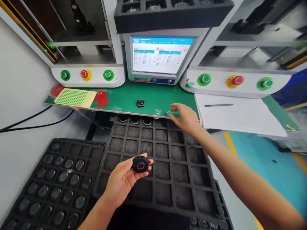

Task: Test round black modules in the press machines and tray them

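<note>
My left hand (pixel 124 179) grips a round black watch body (pixel 140 164) by its edge, above the foam tray. Its back, with a dark reddish ring and small contacts, faces up. Over the front edge of the green mat (pixel 124 92), my right hand (pixel 184 116) has its thumb and forefinger apart. A small clear film (pixel 169 112) lies at those fingertips; whether they touch it is unclear. Another clear piece of film (pixel 157 113) hangs at the mat's edge, left of that hand. A watch body with a lit face (pixel 140 103) rests on the mat.
Below the mat sits a black foam tray (pixel 153 156) with three watches in its far row. A tray of round pieces (pixel 55 188) stands left. Behind are a monitor (pixel 163 56) and button panels (pixel 88 76). Green dot stickers (pixel 74 97), white paper (pixel 240 116) and a pen (pixel 218 105) lie alongside.
</note>
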### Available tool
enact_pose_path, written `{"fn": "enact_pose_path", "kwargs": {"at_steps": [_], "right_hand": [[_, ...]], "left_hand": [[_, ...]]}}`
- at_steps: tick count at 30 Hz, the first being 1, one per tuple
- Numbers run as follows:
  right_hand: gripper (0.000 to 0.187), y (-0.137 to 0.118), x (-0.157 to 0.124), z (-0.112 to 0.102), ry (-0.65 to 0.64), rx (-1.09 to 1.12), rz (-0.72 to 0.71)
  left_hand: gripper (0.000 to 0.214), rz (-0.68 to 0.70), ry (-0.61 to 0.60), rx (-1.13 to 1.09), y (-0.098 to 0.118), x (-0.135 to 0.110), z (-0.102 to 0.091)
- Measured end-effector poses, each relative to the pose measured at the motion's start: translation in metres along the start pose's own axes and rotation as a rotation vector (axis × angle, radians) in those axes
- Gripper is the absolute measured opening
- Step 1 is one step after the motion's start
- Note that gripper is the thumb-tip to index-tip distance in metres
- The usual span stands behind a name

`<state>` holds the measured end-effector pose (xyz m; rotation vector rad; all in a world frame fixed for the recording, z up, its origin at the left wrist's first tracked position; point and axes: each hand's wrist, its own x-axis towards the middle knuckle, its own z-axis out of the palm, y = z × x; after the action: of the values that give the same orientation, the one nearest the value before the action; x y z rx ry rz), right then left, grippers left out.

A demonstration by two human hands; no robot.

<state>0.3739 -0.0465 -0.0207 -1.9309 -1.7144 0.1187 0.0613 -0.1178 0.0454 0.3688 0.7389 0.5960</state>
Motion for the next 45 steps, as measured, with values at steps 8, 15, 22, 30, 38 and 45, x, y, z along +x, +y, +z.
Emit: {"fn": "enact_pose_path", "kwargs": {"at_steps": [8,15,22,30,38,45], "right_hand": [[0.032,-0.006,-0.021,0.004,0.012,-0.060,-0.072],[0.046,-0.109,-0.076,-0.046,-0.140,0.644,-0.119],[0.046,-0.155,-0.113,-0.044,-0.407,1.375,0.362],[0.053,-0.175,-0.131,-0.034,-0.368,1.957,0.782],[0.045,-0.182,-0.142,-0.030,-0.350,1.923,0.834],[0.012,-0.177,-0.145,-0.051,-0.128,1.554,0.573]], "left_hand": [[0.032,0.085,-0.111,0.046,-0.002,-0.005,0.000],[0.038,0.104,-0.027,0.066,0.002,0.000,0.002],[0.034,0.204,-0.130,0.295,-0.004,-0.005,0.003],[0.066,1.133,-0.260,1.007,-0.003,-0.002,-0.004],[0.059,1.230,-0.266,1.062,0.007,0.004,-0.005],[0.060,1.018,-0.300,1.095,0.006,-0.006,-0.006]]}}
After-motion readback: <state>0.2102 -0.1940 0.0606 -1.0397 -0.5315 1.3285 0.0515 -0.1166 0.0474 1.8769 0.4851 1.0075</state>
